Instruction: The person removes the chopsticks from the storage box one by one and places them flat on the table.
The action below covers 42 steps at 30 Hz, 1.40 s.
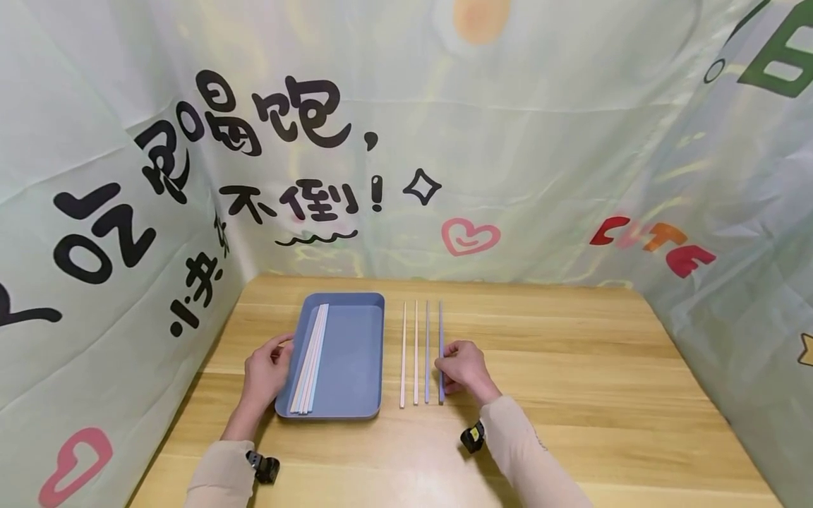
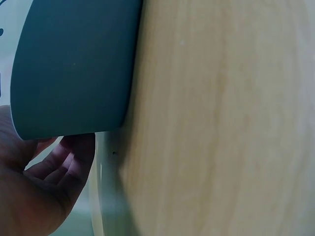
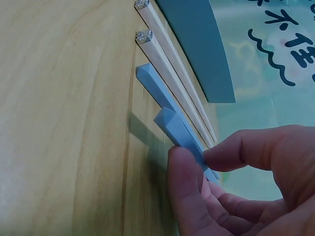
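My right hand (image 1: 466,365) pinches a blue chopstick (image 1: 441,321) between thumb and fingers. In the right wrist view, the thick end of this blue chopstick (image 3: 172,125) stands a little above the wood and casts a shadow. Just left of it lies a second blue chopstick (image 1: 428,353). Two pale pink chopsticks (image 1: 416,353) with silvery ends lie parallel beyond that. My left hand (image 1: 267,370) holds the left edge of a blue-grey tray (image 1: 356,360); part of the thumb is hidden in the left wrist view. A bundle of several pastel chopsticks (image 1: 311,360) lies along the tray's left side.
The wooden table (image 1: 571,367) extends to the right of my right hand. Printed cloth walls (image 1: 540,155) enclose its back and sides. A small black wrist camera (image 1: 473,437) hangs at the right sleeve, another black camera (image 1: 263,467) at the left.
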Available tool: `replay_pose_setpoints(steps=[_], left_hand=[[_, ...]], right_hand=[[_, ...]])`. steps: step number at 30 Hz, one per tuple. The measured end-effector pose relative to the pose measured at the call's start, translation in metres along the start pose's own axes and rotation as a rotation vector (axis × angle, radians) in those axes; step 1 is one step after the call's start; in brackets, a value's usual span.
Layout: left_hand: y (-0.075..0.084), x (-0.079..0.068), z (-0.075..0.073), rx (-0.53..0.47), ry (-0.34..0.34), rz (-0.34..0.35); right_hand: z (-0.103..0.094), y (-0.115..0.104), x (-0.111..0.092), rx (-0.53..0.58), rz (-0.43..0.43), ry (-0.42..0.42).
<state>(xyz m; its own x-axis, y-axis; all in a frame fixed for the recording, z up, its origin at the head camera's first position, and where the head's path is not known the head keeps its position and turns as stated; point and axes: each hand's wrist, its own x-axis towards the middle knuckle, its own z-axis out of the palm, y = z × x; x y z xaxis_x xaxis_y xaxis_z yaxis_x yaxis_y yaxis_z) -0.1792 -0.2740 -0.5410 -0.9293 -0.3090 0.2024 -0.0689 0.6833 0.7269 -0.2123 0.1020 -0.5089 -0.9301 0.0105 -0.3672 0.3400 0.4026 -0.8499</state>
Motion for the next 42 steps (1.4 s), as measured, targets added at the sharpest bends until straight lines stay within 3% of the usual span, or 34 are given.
replay_pose_setpoints(steps=[29,34,42], left_hand=[[-0.002,-0.002,-0.001,-0.003,0.016,0.002],[0.000,-0.001,-0.002,-0.009,-0.011,-0.013],[0.000,0.001,-0.001,-0.006,-0.013,-0.012]], right_hand=[[0.006,0.002,0.001,-0.048,-0.066,0.008],[0.002,-0.008,0.000,-0.095,-0.096,0.033],[0.012,-0.039,-0.005,0.038,-0.122,0.006]])
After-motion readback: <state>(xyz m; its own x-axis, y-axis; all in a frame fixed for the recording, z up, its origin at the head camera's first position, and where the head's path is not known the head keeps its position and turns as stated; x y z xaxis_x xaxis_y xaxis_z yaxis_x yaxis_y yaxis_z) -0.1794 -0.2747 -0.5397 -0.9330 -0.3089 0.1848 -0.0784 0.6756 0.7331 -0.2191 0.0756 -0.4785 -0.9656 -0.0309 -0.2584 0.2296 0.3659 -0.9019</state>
